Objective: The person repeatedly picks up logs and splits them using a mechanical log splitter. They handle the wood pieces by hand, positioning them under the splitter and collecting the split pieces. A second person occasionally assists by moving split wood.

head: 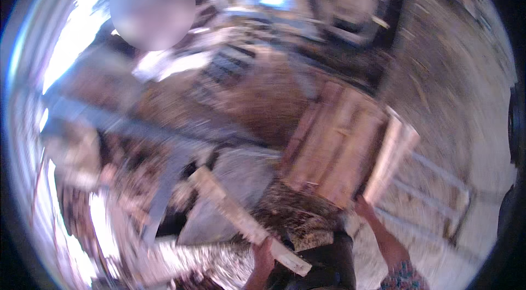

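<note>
My left hand (264,255) is closed around a pale, rough-edged wooden board (236,212) near its lower end; the board slants up to the left. On the right, my right hand (363,207) reaches to the lower corner of a stack of reddish-brown wooden boards (337,138). A lighter board (392,154) stands out along the right side of this stack, just above the hand. Blur and the small size of the hand hide whether its fingers grip a board or only touch it.
A metal frame with bars (435,199) lies to the right of the stack. Grey sheet-like surfaces (242,175) and a long metal beam (135,121) are at the left. Wood scraps and chips (218,261) cover the ground below. Another person stands at the upper left.
</note>
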